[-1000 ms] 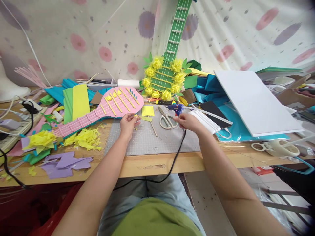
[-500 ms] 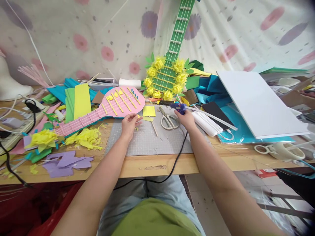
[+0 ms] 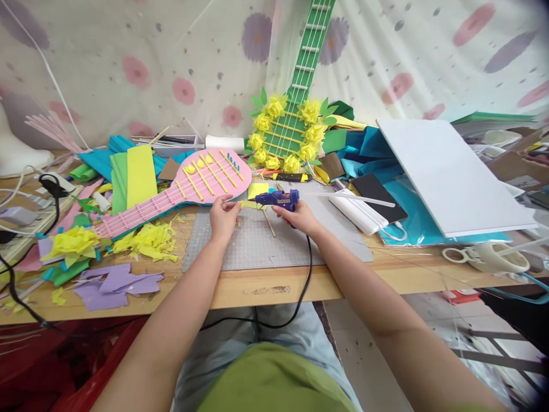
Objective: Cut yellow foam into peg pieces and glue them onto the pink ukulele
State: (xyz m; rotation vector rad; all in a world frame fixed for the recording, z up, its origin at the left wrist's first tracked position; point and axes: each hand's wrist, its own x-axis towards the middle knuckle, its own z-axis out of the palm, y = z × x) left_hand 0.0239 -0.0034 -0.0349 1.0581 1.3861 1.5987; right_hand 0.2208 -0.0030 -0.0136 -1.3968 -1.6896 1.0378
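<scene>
My right hand [image 3: 298, 217] is wrapped round a blue glue gun [image 3: 278, 198], its nozzle pointing left and a long clear glue stick [image 3: 351, 198] coming out of its back. My left hand [image 3: 223, 219] pinches a small yellow paper strip [image 3: 246, 203] close to the nozzle. Whether nozzle and strip touch is too small to tell. Both hands are over the grey cutting mat [image 3: 257, 249]. Behind the gun lies a yellow paper square [image 3: 258, 190]; a thin stick [image 3: 270, 223] rests below it. The gun and my right hand hide most of the scissors.
A pink paper guitar [image 3: 171, 197] lies at the left, near yellow scraps [image 3: 150, 240] and purple paper [image 3: 115, 286]. Behind stands a green guitar [image 3: 300, 74] with yellow flowers. At right are a white power strip [image 3: 358, 212] and white board [image 3: 450, 177]. A black cord [image 3: 306, 280] crosses the front edge.
My right hand has brought the glue gun leftward from beside the scissors to the yellow strip in my left hand. The nozzle now sits near the strip. The view has shifted slightly.
</scene>
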